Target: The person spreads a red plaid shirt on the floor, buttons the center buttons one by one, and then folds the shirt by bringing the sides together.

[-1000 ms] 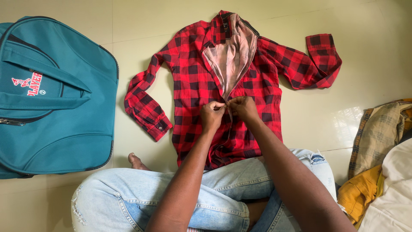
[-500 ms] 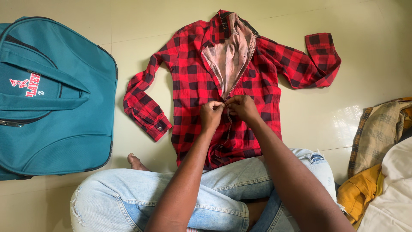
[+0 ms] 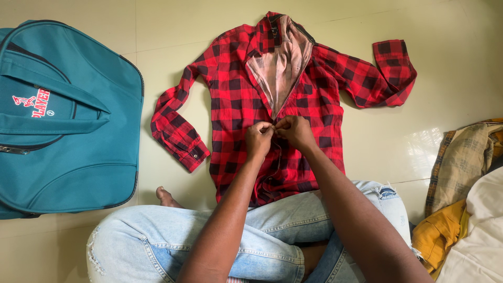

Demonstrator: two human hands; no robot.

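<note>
One teal bag lies zipped at 9 o'clock; its inside is not visible. One red checked shirt lies flat on the floor at 12 o'clock. The left hand and right hand both pinch its front edges at the middle. A pile of clothes sits at 4 o'clock.

The shirt lies flat on the floor before the crossed legs, bag left, piled cloths right.
</note>
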